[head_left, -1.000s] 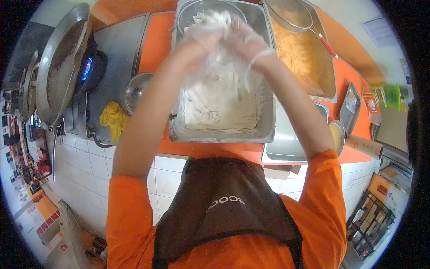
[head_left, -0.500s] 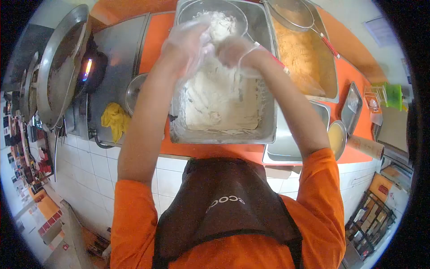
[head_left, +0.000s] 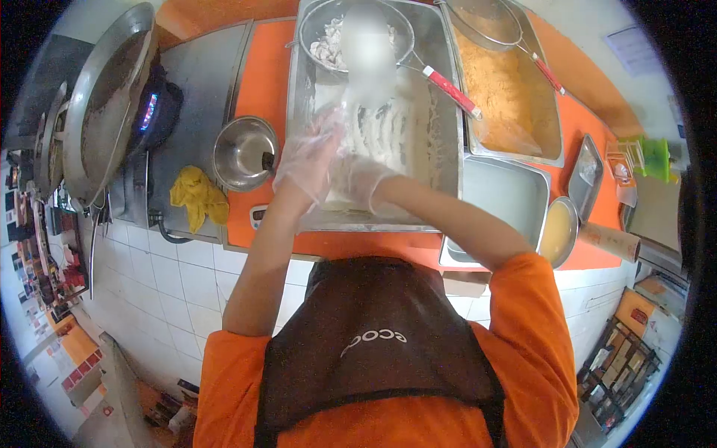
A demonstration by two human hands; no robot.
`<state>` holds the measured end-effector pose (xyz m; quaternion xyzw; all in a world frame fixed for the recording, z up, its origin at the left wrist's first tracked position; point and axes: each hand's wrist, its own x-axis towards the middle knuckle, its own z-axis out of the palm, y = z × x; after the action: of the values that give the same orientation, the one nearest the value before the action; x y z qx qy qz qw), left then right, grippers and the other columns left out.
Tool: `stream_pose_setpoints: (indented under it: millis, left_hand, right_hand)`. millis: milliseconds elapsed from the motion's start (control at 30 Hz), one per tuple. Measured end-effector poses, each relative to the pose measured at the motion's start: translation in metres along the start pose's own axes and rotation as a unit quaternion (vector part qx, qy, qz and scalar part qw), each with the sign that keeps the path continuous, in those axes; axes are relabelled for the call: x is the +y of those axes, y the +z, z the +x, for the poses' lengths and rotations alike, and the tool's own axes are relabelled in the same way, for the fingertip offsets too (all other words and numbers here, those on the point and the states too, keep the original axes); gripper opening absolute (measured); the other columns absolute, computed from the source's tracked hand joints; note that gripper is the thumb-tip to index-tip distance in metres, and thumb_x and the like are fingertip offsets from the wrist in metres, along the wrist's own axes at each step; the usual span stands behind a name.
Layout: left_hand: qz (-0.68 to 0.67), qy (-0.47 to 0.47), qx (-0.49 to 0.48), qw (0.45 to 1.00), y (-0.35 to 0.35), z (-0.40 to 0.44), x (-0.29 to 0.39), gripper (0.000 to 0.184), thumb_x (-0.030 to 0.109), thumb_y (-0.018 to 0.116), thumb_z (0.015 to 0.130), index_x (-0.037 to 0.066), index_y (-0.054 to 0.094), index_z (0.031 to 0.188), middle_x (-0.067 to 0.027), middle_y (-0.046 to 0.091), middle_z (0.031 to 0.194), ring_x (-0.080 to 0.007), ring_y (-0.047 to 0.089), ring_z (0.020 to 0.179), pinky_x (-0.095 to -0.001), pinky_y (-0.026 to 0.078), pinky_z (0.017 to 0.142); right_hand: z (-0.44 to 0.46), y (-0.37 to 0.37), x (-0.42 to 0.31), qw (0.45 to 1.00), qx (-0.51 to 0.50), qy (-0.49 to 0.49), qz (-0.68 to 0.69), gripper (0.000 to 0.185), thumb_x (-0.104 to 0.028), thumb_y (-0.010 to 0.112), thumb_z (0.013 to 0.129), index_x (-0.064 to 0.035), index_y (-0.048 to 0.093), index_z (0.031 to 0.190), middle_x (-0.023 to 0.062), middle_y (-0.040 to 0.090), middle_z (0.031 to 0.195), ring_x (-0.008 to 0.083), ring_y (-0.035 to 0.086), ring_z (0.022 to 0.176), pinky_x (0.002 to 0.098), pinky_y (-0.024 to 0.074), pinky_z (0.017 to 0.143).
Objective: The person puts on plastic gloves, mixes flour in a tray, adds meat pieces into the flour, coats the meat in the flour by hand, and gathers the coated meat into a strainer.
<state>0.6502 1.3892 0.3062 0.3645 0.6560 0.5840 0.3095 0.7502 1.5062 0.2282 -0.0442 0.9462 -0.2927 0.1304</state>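
Observation:
Both my hands wear clear plastic gloves and are low in a deep metal tray of white flour. My left hand is over the tray's left side, its fingers stretched forward and nothing seen in them. Close beside it, my right hand points inward at the flour; its fingertips are smeared and partly hidden. At the tray's far end rests a wire strainer with a red handle, holding white-coated pieces. A pale blurred patch covers part of the strainer and flour.
Right of the flour tray, a tray of orange crumbs bears a second strainer. Nearer are a white-lined metal tray and a bowl of yellow liquid. To the left are a steel bowl, a yellow cloth and a lit burner.
Both hands have come back from the strainer toward me, down to the flour. The coated pieces now lie in the strainer, and finger-like furrows show in the flour.

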Motion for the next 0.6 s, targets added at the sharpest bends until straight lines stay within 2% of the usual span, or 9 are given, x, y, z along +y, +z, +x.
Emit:
stream_pose_setpoints:
  millis: [100,167,267,300,400,433,500,533,600]
  left_hand:
    - [0.021,-0.059,0.024,0.998,0.011,-0.025,0.003,0.044,0.018,0.058,0.100,0.004,0.052,0.141,-0.0118,0.060,0.135,-0.0234,0.058,0.122,-0.0354,0.045,0.103]
    - [0.070,-0.135,0.061,0.986,0.023,-0.044,0.032,0.042,0.017,0.056,0.100,0.005,0.053,0.140,-0.0131,0.061,0.133,-0.0252,0.057,0.123,-0.0356,0.044,0.104]
    - [0.240,-0.022,0.012,0.970,0.015,-0.060,0.018,0.040,0.020,0.052,0.101,0.006,0.052,0.139,-0.0191,0.057,0.134,-0.0337,0.054,0.126,-0.0389,0.040,0.108]
    - [0.237,-0.019,0.017,0.971,0.015,-0.063,0.011,0.040,0.019,0.053,0.100,0.005,0.052,0.138,-0.0192,0.057,0.134,-0.0337,0.054,0.126,-0.0391,0.041,0.108]
    - [0.212,-0.006,0.060,0.975,0.014,-0.067,0.002,0.039,0.015,0.054,0.099,0.004,0.054,0.137,-0.0197,0.057,0.134,-0.0339,0.054,0.126,-0.0395,0.042,0.107]
    - [0.194,0.003,0.083,0.977,0.015,-0.067,0.001,0.039,0.014,0.055,0.099,0.003,0.054,0.136,-0.0200,0.057,0.134,-0.0341,0.055,0.125,-0.0396,0.043,0.106]
    - [0.174,0.033,0.118,0.977,0.017,-0.068,0.001,0.038,0.011,0.057,0.097,0.003,0.056,0.134,-0.0207,0.058,0.133,-0.0346,0.055,0.124,-0.0394,0.044,0.104]
    - [0.172,0.055,0.130,0.975,0.019,-0.068,0.001,0.037,0.009,0.057,0.097,0.003,0.056,0.134,-0.0209,0.058,0.132,-0.0348,0.056,0.123,-0.0391,0.044,0.104]
    - [0.178,0.091,0.142,0.969,0.019,-0.069,-0.005,0.037,0.008,0.058,0.096,0.003,0.056,0.133,-0.0208,0.059,0.131,-0.0347,0.057,0.122,-0.0387,0.045,0.103]
  right_hand:
    - [-0.027,-0.010,-0.029,0.994,-0.006,-0.020,0.109,0.025,-0.025,0.055,0.091,-0.0110,0.071,0.104,0.0156,0.070,0.108,0.0373,0.066,0.098,0.0440,0.0511,0.090]
    - [-0.027,-0.003,-0.029,0.996,-0.007,-0.043,0.082,0.029,-0.027,0.054,0.092,-0.0124,0.070,0.112,0.0157,0.068,0.115,0.0371,0.063,0.105,0.0436,0.0480,0.096]
    - [-0.028,0.005,-0.017,0.995,-0.064,-0.056,0.044,0.039,-0.032,0.054,0.093,-0.0125,0.064,0.125,0.0170,0.063,0.127,0.0357,0.056,0.120,0.0431,0.0408,0.105]
    - [-0.029,0.003,-0.011,0.993,-0.093,-0.058,0.032,0.043,-0.034,0.054,0.093,-0.0122,0.061,0.130,0.0176,0.061,0.132,0.0350,0.053,0.125,0.0430,0.0380,0.109]
    - [-0.022,-0.021,0.006,0.952,-0.193,0.110,0.213,0.053,-0.041,0.055,0.094,-0.0116,0.055,0.138,0.0191,0.053,0.142,0.0325,0.046,0.134,0.0444,0.0308,0.114]
    - [-0.027,-0.043,0.003,0.952,-0.167,0.108,0.233,0.055,-0.044,0.055,0.095,-0.0100,0.055,0.138,0.0183,0.052,0.144,0.0321,0.046,0.134,0.0452,0.0309,0.114]
    - [-0.033,-0.078,0.011,0.934,-0.093,0.198,0.281,0.050,-0.044,0.053,0.096,-0.0096,0.061,0.132,0.0151,0.058,0.138,0.0292,0.053,0.124,0.0453,0.0354,0.110]
    - [-0.031,-0.088,0.019,0.907,-0.044,0.287,0.305,0.045,-0.042,0.052,0.097,-0.0107,0.066,0.125,0.0127,0.064,0.130,0.0267,0.059,0.116,0.0446,0.0398,0.105]
    - [-0.027,-0.147,-0.004,0.845,0.087,0.301,0.434,0.047,-0.041,0.056,0.096,-0.0097,0.064,0.129,0.0117,0.064,0.130,0.0259,0.058,0.119,0.0428,0.0406,0.105]
